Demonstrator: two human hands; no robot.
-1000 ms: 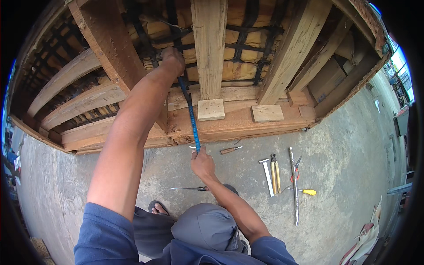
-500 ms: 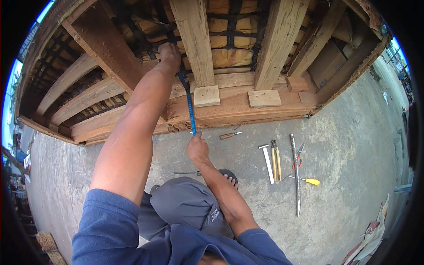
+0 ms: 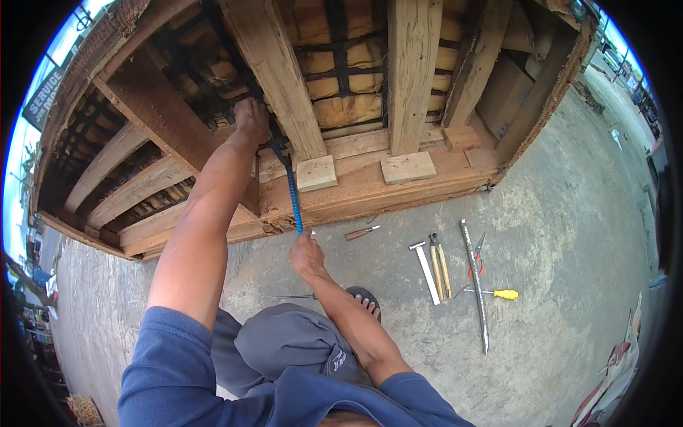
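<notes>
Head view: framing tilts and shifts against a second ago; hand placement barely alters, so work at the wooden furniture frame [image 3: 341,206] seems ongoing. Right hand [image 3: 307,256] closed round near end of blue-wrapped bar [image 3: 294,192], which slants across front rail. Left hand [image 3: 252,121] curled at far end, near black webbing [image 3: 346,60]; its hold, bar's tip hidden, cannot tell. Screwdriver [image 3: 284,297] partly behind right forearm.

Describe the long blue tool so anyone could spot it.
Find the big brown wooden frame. Across its near edge runs the long blue tool, its lower end in the person's right hand. Unlike the tools on the grey concrete floor, it is blue and held.
</notes>
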